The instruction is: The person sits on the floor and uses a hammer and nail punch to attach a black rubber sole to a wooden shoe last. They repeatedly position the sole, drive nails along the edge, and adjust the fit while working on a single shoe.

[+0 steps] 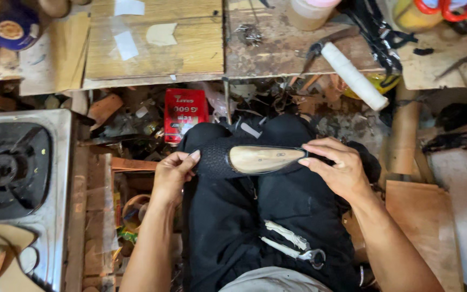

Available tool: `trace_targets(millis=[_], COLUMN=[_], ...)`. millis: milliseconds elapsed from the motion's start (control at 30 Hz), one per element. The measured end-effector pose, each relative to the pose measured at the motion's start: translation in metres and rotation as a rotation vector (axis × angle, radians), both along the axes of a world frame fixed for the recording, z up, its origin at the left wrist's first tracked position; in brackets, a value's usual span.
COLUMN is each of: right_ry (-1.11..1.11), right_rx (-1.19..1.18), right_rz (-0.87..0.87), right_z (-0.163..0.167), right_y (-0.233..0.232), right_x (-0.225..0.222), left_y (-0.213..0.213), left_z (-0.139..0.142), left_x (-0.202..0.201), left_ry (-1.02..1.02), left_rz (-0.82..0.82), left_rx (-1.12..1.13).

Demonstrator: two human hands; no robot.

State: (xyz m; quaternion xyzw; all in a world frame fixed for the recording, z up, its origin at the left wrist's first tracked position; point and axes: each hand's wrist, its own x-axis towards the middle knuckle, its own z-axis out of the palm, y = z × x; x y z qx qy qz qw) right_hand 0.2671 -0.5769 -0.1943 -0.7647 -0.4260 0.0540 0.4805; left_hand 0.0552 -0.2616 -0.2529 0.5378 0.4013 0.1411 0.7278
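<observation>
Lap: black trousers (277,216) fill the near view, with a white cord and a metal clip (313,256) hanging at the waist; the knees serve as a rest for the work.
Shoe piece: a black textured upper pulled over a pale wooden last (260,159) lies sideways across both knees, sole side up, so the bottom edge is open to the fingers.
Left hand (173,174): fingers curled, thumb and fingertips pinching the black material at the heel end, seemingly to keep it taut.
Right hand (337,167): fingers closed on the toe end, steadying it from above.
Bench: a white roll (354,75) lies slanted on the worn wooden top (277,48), within reach.
Containers: a pale plastic cup (308,12) at the bench's far edge, contents hidden; a red packet (185,112) among scraps below.
Left side: a steel gas stove (17,173), burner bare.
</observation>
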Motion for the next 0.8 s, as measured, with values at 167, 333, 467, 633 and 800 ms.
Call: trace_targets(millis=[167, 333, 467, 633, 800], right_ry=[0.009, 0.011, 0.037, 0.104, 0.223], right_rx=[-0.030, -0.013, -0.003, 0.062, 0.070], right_rz=[-0.003, -0.028, -0.078, -0.063, -0.091], right_z=[-0.002, -0.007, -0.013, -0.021, -0.028], right_y=[0.000, -0.003, -0.010, -0.020, -0.019], right_x=[-0.001, -0.002, -0.004, 0.000, 0.007], left_y=[-0.002, -0.004, -0.006, -0.019, -0.029], left_z=[0.006, 0.012, 0.012, 0.015, 0.016], left_x=[0.004, 0.009, 0.006, -0.003, -0.002], left_ry=[0.037, 0.054, -0.096, -0.195, -0.245], left_rz=[0.025, -0.002, -0.007, 0.018, 0.009], left_rx=[0.136, 0.177, 0.165, -0.063, -0.104])
